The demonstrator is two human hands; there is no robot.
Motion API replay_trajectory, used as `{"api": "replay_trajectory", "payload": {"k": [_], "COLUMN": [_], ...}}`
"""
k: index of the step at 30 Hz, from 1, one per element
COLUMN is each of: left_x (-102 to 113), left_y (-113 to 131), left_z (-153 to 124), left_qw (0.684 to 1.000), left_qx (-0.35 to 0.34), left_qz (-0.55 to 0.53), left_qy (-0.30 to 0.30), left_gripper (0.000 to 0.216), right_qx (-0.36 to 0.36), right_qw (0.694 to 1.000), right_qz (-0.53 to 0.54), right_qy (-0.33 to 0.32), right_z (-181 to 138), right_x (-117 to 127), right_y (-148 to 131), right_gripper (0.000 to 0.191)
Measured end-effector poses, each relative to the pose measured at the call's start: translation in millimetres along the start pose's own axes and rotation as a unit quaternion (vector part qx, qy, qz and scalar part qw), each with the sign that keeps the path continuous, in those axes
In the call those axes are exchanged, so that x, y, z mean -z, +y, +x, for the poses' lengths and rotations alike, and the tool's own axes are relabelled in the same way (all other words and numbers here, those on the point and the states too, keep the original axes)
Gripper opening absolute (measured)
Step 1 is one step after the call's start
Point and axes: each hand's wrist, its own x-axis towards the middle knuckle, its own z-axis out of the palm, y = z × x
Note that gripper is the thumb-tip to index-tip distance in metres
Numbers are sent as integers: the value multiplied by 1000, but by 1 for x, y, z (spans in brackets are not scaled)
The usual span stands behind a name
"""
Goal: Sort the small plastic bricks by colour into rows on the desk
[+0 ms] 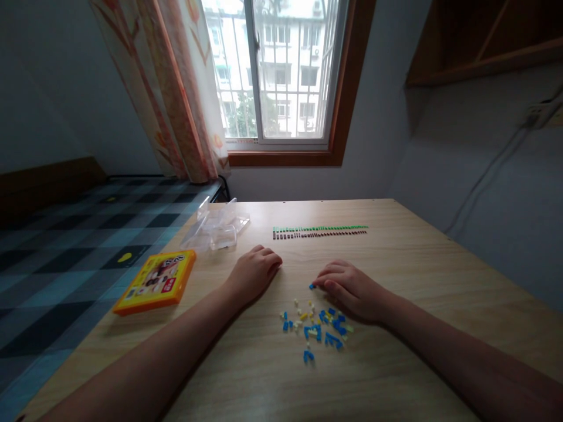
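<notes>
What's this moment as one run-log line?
left hand: curled, contents unclear | right hand: fingertips at blue piece | blue and yellow pieces: loose on table | green row, dark row: laid out beyond hands

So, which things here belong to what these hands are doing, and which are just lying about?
Seemingly part of it:
right hand, at a blue piece
left hand
loose blue, yellow and cream pieces
green row
dark row

Apparently just lying about:
orange-yellow box
clear plastic containers
checked bedding
</notes>
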Motion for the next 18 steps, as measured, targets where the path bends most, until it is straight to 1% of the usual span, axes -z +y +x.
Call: {"api": "replay_trajectory", "payload": {"k": [4, 8, 18], "left_x": [-2, -5, -8], "left_y": [-2, -1, -7], "left_z": [1, 3, 6], "left_qw": [1000, 997, 992], "left_qx": [10, 20, 90], "left_qz": [-24, -70, -89], "left_qy": [7, -6, -8], "left_gripper": [15, 18, 21], "right_qx": [5, 6, 4], "right_qw": [1000, 1000, 1000], "right_qz": [5, 3, 3], "right_qy": [3, -1, -3], "right_z": [0, 0, 0], "right_x": [0, 0, -1], "right_y": [0, 3, 6], "right_gripper": [42, 43, 42]}}
